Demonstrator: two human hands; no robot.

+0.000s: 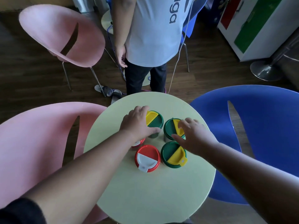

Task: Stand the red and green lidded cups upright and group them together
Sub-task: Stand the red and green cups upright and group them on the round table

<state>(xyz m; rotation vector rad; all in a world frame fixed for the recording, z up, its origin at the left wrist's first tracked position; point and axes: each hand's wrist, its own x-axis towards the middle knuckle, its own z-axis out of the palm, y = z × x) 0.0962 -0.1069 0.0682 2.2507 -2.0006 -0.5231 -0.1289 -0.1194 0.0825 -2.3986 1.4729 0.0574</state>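
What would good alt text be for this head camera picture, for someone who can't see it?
Two bare hands reach over a round table holding five upright lidded cups: the left hand grips a green cup, the right hand touches another green cup. A third green cup and a red cup stand nearer; another red cup is mostly hidden.

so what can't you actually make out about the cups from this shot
- Second red cup, head view: mostly under the left hand, so whether it stands upright is unclear.
- Far green cup: the left hand hides its near side, grip uncertain.
- Right green cup: the right hand covers its lid; contact unclear.
- Cup contents: lids hide them.
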